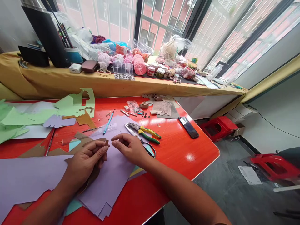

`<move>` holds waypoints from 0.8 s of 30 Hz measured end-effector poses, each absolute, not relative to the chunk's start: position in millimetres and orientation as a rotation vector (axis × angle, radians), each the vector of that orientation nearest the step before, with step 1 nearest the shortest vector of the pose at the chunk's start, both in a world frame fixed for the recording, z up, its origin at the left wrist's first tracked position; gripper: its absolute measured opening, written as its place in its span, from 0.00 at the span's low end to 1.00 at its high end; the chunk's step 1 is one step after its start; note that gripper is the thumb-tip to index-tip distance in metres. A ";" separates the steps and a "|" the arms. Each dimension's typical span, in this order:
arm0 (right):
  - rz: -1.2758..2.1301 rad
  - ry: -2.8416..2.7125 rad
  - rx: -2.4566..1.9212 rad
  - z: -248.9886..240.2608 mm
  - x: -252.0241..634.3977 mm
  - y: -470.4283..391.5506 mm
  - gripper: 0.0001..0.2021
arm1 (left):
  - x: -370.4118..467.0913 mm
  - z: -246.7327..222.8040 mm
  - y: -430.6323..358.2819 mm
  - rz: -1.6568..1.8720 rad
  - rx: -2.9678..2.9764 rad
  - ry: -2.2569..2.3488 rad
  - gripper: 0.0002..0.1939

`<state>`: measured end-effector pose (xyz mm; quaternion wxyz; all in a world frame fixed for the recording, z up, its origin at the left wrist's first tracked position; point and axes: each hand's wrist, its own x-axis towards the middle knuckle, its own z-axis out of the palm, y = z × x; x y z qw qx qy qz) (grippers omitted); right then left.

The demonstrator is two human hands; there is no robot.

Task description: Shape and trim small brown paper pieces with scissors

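My left hand (86, 159) is closed in a pinch on a small brown leather piece (107, 142), whose end sticks up past the thumb and forefinger. Darker brown material (92, 178) shows beneath that palm; whether it joins the pinched piece is hidden. Just to the right, my right hand (130, 148) hovers with curved fingers, thumb and forefinger slightly apart, and nothing visible between them. Purple paper sheets (112, 184) lie under both hands. Beside the right hand are pliers (146, 132) with yellow-green handles and scissors (150, 149), partly covered by the hand.
A blue pen (108, 122) lies beyond my hands, near small black rings (144, 115). Leather scraps (162, 107) sit at the back and a phone (188, 127) at the right. Green paper cutouts (30, 115) cover the far left. A cluttered window ledge (131, 84) runs behind the red table (178, 168).
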<state>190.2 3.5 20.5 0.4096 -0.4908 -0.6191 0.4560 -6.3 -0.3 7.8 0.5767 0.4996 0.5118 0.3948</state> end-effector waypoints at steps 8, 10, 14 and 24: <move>1.162 -1.514 -1.118 1.8 183.6 8.7 0.16 | -3.2 11.5 -1.6 0.803 1.204 1.238 0.32; 1.135 -1.562 -1.121 0.9 187.1 6.4 0.15 | -2.8 10.9 -1.7 0.766 1.216 1.260 0.35; 1.096 -1.623 -1.144 -1.3 190.9 5.3 0.11 | -3.3 7.0 -1.5 0.728 1.273 1.291 0.36; 1.019 -1.637 -1.220 -10.0 188.9 5.6 0.09 | -8.0 0.1 -0.7 0.640 1.457 1.392 0.37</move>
